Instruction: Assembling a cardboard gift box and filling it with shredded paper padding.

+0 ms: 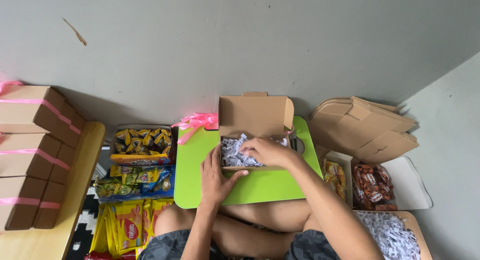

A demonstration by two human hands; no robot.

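An open brown cardboard box point(255, 115) with its lid standing up sits on a lime-green lap tray point(265, 187). White shredded paper point(231, 152) fills the box. My left hand point(216, 177) rests against the box's front left corner, fingers spread on its side. My right hand point(267, 151) lies palm down inside the box, pressing on the shredded paper. A pink ribbon bow point(196, 122) lies at the tray's far left corner.
Closed brown boxes tied with pink ribbon point(30, 155) are stacked on a wooden table at left. Snack packets in boxes point(142, 142) and yellow packets point(127, 225) lie left of the tray. At right are flat cardboard blanks point(367, 127), candy boxes point(372, 185) and a box of shredded paper point(392, 235).
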